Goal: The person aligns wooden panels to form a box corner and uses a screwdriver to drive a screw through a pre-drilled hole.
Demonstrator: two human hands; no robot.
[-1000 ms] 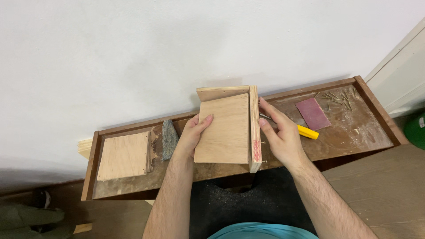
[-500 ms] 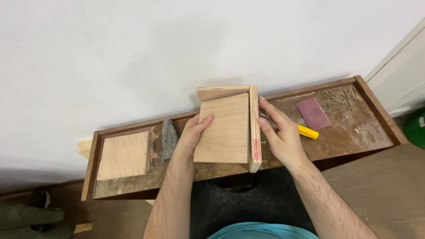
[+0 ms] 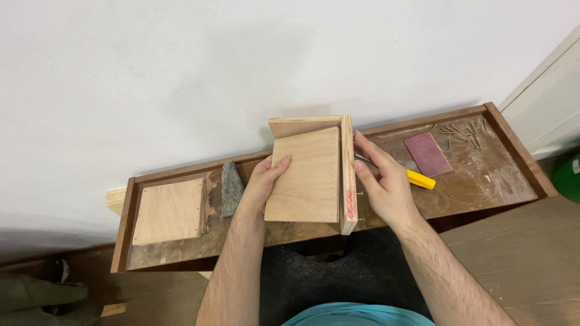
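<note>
A partly built plywood box stands in a long shallow wooden tray [image 3: 519, 151]. It has a flat panel [image 3: 308, 175], a short back panel [image 3: 302, 125] and an upright side panel [image 3: 347, 175] with nail tips poking out of its right face. My left hand [image 3: 263, 181] grips the flat panel's left edge, thumb on top. My right hand [image 3: 386, 184] presses its fingers against the outer face of the side panel. A yellow-handled tool [image 3: 421, 180] lies under that hand, with its metal shaft showing by the fingers.
A loose square plywood piece [image 3: 169, 210] lies at the tray's left end beside a grey fibrous pad [image 3: 231, 188]. At the right are a reddish sandpaper sheet [image 3: 427, 154] and several scattered screws [image 3: 462, 134]. A white wall runs behind. A green object [image 3: 571, 178] sits far right.
</note>
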